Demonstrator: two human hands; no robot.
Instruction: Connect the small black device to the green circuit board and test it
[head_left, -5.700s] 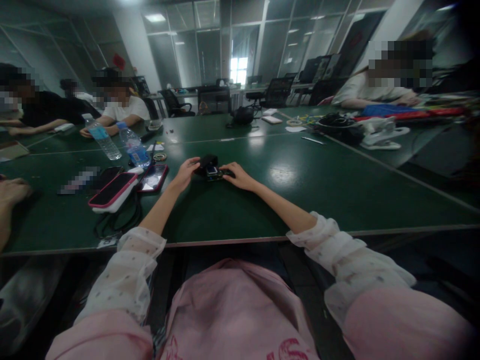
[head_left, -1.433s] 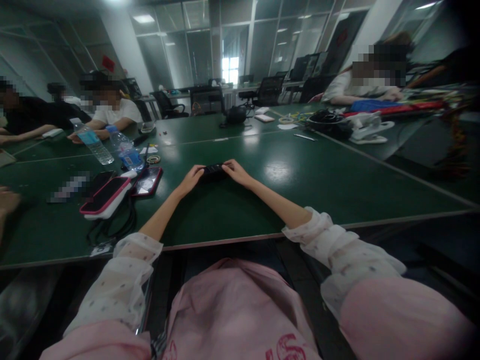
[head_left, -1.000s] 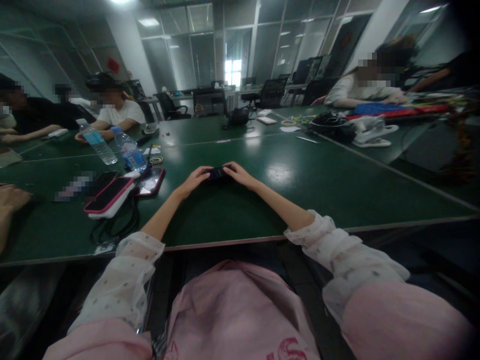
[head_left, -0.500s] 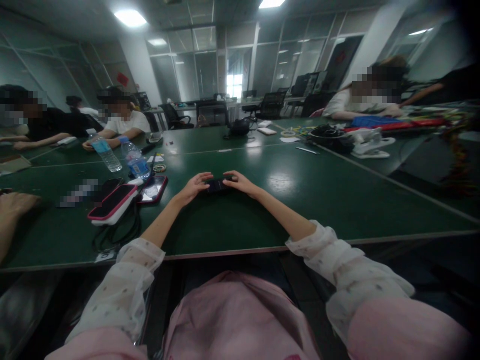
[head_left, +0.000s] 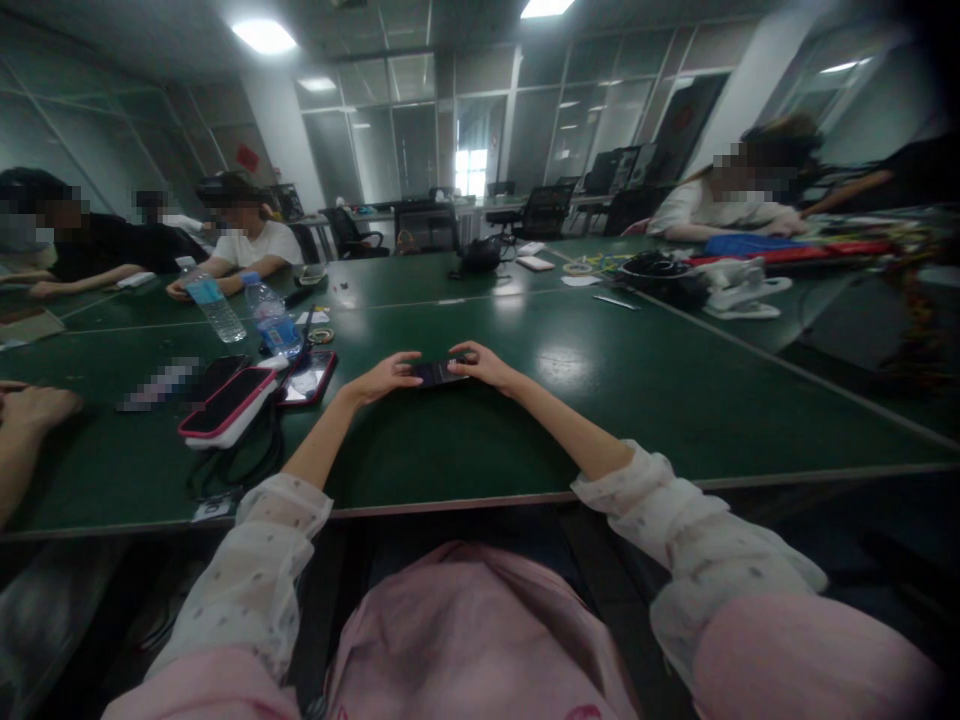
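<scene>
A dark smartphone (head_left: 437, 374) is held sideways just above the green table (head_left: 465, 450), its screen tilted towards me. My left hand (head_left: 388, 376) grips its left end, thumb on the front and fingers curled behind the far edge. Around the right end, my right hand (head_left: 481, 366) is closed in the same way, its thumb on the screen side. The fingers behind the phone are partly hidden. What the screen displays is too small and dim to read.
Left of my arms lie a pink-edged phone on a white block (head_left: 229, 405), another pink-cased phone (head_left: 307, 378) and black cords (head_left: 240, 465). Two water bottles (head_left: 271, 315) stand behind. A neighbour's hand (head_left: 41, 408) rests at far left. A pen (head_left: 615, 302) and white cable bundle (head_left: 742, 290) lie right.
Both hands stay in place around the phone. The left fingers have drawn in slightly closer to it, and the phone's face shows a little more light.
</scene>
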